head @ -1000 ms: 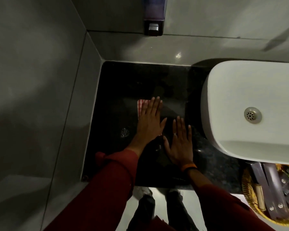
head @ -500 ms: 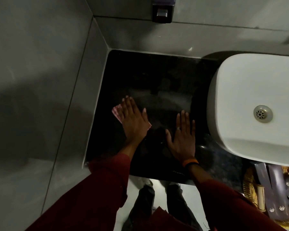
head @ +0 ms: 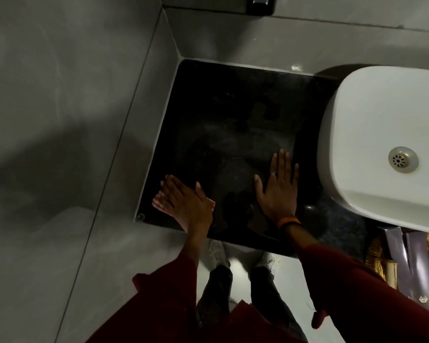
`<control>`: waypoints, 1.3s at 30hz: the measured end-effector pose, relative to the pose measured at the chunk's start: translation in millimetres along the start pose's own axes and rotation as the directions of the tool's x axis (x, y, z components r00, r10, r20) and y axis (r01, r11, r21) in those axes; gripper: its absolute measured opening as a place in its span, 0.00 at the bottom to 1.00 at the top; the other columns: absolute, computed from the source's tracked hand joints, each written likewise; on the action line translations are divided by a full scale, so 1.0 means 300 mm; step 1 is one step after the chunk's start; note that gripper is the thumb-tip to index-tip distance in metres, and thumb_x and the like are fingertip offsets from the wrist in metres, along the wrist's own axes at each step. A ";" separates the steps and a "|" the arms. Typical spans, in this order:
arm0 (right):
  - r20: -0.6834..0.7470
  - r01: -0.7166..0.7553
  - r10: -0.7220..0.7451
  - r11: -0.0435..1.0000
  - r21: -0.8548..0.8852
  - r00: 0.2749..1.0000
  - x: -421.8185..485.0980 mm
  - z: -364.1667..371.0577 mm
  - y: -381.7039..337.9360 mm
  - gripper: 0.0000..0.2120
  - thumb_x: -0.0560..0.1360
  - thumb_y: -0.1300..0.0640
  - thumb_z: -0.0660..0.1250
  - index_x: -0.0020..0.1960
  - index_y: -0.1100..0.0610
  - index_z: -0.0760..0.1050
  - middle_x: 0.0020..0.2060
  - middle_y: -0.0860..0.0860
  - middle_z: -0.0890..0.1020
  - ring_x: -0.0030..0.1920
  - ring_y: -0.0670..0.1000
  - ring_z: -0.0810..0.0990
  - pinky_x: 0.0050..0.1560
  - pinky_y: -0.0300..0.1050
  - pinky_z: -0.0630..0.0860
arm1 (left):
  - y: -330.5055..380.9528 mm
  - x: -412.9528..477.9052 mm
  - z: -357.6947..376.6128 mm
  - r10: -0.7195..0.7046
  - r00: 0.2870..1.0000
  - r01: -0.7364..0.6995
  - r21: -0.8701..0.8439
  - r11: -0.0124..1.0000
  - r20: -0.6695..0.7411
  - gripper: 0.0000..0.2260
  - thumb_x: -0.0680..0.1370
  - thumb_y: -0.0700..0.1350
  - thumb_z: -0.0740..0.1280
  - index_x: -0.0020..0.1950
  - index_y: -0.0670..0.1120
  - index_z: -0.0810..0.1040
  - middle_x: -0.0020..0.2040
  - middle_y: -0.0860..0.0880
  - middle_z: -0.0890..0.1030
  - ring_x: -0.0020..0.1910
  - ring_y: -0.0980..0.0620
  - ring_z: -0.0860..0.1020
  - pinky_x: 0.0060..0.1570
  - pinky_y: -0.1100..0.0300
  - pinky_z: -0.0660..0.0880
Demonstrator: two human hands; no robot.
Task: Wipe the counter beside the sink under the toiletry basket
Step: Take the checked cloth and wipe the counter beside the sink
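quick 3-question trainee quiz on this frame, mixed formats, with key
1. True or false: the left hand presses a cloth flat on the counter.
2. The right hand is: A) lifting the basket B) flat on the counter C) inside the sink
3. Fill in: the cloth lies near the counter's front ____ corner.

Key: 1 true; 2 B; 3 left

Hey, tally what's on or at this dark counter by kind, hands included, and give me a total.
Hands: 2, left hand and right hand, both flat on the counter
Cloth: 1
Sink: 1
Toiletry basket: 1
Total: 5
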State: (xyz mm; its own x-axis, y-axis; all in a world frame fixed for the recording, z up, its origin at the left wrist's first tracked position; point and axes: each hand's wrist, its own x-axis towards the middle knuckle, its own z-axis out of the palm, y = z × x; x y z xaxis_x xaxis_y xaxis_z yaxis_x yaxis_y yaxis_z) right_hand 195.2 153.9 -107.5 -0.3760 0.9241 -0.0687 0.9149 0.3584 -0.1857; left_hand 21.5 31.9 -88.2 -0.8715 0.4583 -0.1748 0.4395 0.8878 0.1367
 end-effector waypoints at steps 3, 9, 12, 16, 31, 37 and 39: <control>0.005 0.001 -0.001 1.000 0.004 1.000 -0.002 -0.001 -0.001 0.37 0.81 0.39 0.48 0.81 0.62 0.51 0.82 0.59 0.52 0.83 0.56 0.47 0.82 0.62 0.49 | -0.033 -0.082 -0.002 -0.084 0.996 0.084 -0.006 0.996 0.015 0.32 0.84 0.58 0.48 0.80 0.37 0.51 0.80 0.39 0.57 0.80 0.41 0.54 0.78 0.37 0.51; 0.000 0.011 -0.011 1.000 0.016 1.000 -0.004 -0.002 0.000 0.37 0.82 0.39 0.47 0.81 0.63 0.50 0.82 0.59 0.52 0.83 0.57 0.48 0.82 0.63 0.50 | -0.030 -0.221 -0.007 -0.236 0.971 0.241 -0.208 0.948 0.050 0.34 0.83 0.59 0.51 0.80 0.37 0.49 0.81 0.38 0.53 0.81 0.40 0.50 0.77 0.35 0.48; -0.001 0.023 -0.023 0.999 0.030 1.000 -0.006 0.005 0.003 0.38 0.82 0.38 0.46 0.82 0.62 0.49 0.82 0.59 0.51 0.83 0.57 0.47 0.82 0.63 0.49 | -0.003 -0.246 -0.023 -0.251 0.964 0.266 -0.286 0.920 0.090 0.36 0.83 0.59 0.55 0.80 0.37 0.47 0.82 0.39 0.48 0.81 0.40 0.46 0.78 0.37 0.44; -0.005 0.031 -0.031 0.992 0.121 1.000 -0.009 -0.011 0.003 0.35 0.82 0.40 0.51 0.82 0.60 0.51 0.82 0.58 0.52 0.83 0.57 0.47 0.83 0.60 0.47 | 0.076 -0.267 -0.067 -0.293 0.927 0.358 -0.313 0.880 0.235 0.36 0.82 0.60 0.51 0.80 0.38 0.45 0.82 0.39 0.43 0.81 0.40 0.42 0.78 0.39 0.41; 0.283 0.007 -0.124 0.925 0.381 0.951 -0.409 -0.085 -0.235 0.16 0.74 0.46 0.70 0.59 0.51 0.82 0.53 0.52 0.79 0.58 0.54 0.75 0.58 0.49 0.70 | -0.230 -0.213 -0.188 -0.011 0.925 0.203 -0.469 0.859 0.381 0.16 0.78 0.46 0.70 0.63 0.41 0.77 0.57 0.40 0.82 0.54 0.41 0.81 0.52 0.50 0.79; 0.520 -0.429 0.041 0.622 0.655 0.853 -0.363 -0.145 -0.181 0.06 0.75 0.54 0.71 0.46 0.43 0.77 0.42 0.40 0.81 0.45 0.44 0.81 0.43 0.29 0.73 | -0.244 -0.177 -0.187 0.105 0.813 0.258 -0.515 0.817 0.573 0.08 0.75 0.54 0.72 0.46 0.51 0.81 0.46 0.46 0.85 0.41 0.50 0.82 0.41 0.57 0.80; 0.540 -0.503 0.065 0.469 0.726 0.839 -0.326 -0.177 -0.165 0.09 0.76 0.58 0.71 0.49 0.44 0.76 0.47 0.44 0.82 0.52 0.48 0.82 0.49 0.33 0.75 | -0.201 -0.148 -0.199 0.165 0.792 0.290 -0.599 0.746 0.588 0.10 0.76 0.51 0.73 0.54 0.48 0.81 0.51 0.45 0.85 0.42 0.52 0.82 0.40 0.60 0.79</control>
State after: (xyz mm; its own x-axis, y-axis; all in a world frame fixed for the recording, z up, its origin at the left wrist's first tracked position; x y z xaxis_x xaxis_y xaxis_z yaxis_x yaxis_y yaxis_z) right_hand 194.5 52.8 -39.7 -0.3351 0.7275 -0.5987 0.5115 -0.3932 -0.7641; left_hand 20.7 -44.5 -30.6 -0.4899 0.5340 -0.6891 -0.0549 0.7700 0.6357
